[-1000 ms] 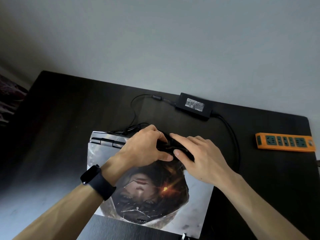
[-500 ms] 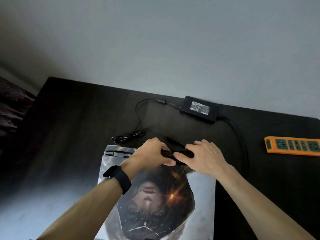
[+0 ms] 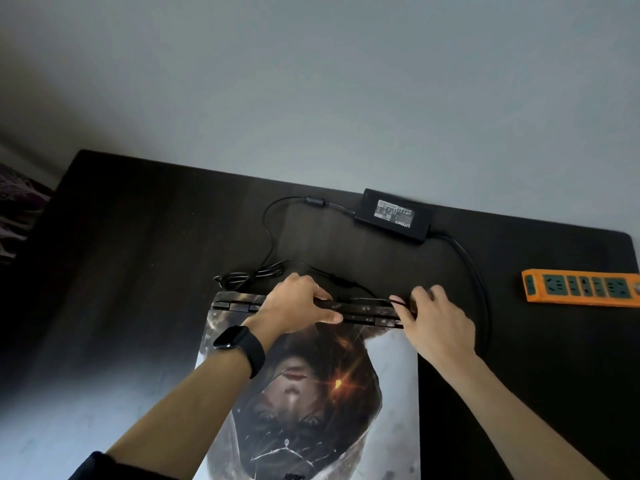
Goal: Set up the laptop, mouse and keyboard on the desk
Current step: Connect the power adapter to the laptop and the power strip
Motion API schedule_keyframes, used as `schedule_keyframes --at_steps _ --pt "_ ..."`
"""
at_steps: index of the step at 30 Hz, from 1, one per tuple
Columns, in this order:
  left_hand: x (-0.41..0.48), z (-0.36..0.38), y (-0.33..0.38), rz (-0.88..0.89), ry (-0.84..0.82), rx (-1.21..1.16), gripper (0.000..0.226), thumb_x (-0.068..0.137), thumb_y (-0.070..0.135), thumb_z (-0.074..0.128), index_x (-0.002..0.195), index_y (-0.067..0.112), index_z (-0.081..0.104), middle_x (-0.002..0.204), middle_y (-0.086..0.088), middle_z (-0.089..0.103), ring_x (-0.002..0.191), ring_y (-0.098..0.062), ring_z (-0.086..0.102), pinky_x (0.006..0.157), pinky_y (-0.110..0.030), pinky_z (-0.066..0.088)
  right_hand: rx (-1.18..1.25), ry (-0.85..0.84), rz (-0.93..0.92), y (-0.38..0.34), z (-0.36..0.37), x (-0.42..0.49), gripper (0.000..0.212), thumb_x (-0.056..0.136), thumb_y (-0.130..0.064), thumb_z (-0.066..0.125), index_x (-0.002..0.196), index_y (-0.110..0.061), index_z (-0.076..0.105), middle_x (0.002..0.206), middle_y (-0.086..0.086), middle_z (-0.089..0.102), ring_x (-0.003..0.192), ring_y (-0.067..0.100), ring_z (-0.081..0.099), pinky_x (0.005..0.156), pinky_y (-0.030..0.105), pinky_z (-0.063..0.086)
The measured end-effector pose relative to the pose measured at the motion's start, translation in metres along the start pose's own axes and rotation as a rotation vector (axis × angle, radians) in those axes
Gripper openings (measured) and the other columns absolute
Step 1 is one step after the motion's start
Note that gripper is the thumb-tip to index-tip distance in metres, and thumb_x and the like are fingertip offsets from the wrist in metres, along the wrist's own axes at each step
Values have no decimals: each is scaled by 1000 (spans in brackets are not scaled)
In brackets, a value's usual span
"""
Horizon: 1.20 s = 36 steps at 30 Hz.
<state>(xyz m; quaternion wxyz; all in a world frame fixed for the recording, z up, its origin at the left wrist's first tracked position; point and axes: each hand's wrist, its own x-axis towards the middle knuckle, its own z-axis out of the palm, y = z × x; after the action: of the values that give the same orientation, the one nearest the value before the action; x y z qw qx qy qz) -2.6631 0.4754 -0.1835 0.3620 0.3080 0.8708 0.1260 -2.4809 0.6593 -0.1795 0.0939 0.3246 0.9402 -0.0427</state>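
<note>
1. The left hand (image 3: 294,310) reaches forward over the closed laptop (image 3: 391,375) and grips its far edge near the middle. The fingers are curled over the back and the thumb lies flat on the lid.
2. That forearm lies across the lid. It has a black watch (image 3: 235,337) on the wrist and a thin ring (image 3: 317,289) on one finger.
3. The right hand (image 3: 436,327) is at the laptop's far right corner with its fingers bent. Thumb and forefinger pinch a thin black cord (image 3: 242,276) right at the back edge.
4. The laptop lies flat on the dark desk (image 3: 138,254), near the front and slightly right of centre. Its lid is covered by a printed picture of a face.
5. The cord lies in a loose coil just behind the laptop's far left corner. From there it curves up to the power adapter (image 3: 394,214) by the desk's far edge.
6. A thicker lead (image 3: 474,268) leaves the adapter's other end and curves down past the laptop's right side.
7. The adapter's white label carries small print too fine to read, and beside it is the word LITEON.
8. An orange power strip (image 3: 581,287) with green sockets lies well to the right.
</note>
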Motion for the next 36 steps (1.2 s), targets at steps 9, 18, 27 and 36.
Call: schedule_keyframes --at_steps 9,18,27,36 --pt "-23 8 -18 8 138 133 58 78 76 53 123 40 61 119 13 52 119 -12 46 105 -34 39 365 119 289 -24 7 4 22 103 -32 44 109 -13 56 79 2 64 66 21 58 55 31 35" --pt "-85 54 -47 -444 486 114 83 76 89 29 149 53 13 162 -3 3 150 -31 -6 112 -68 6 594 136 269 -32 34 -37 36 98 -28 55 134 -27 56 137 6 56 124 31 49 93 46 49" --pt "-83 60 -54 -548 571 107 83 71 92 34 145 58 20 161 -6 9 132 -42 26 99 -61 31 679 126 320 -48 54 -91 66 95 -43 58 152 -19 35 148 10 47 132 30 46 107 33 29" --pt "-24 12 -69 -489 568 85 81 71 92 34 144 56 28 158 -5 10 133 -42 24 102 -60 27 779 92 371 -71 38 -44 68 94 -40 62 152 -17 34 151 9 40 134 27 39 111 37 31"
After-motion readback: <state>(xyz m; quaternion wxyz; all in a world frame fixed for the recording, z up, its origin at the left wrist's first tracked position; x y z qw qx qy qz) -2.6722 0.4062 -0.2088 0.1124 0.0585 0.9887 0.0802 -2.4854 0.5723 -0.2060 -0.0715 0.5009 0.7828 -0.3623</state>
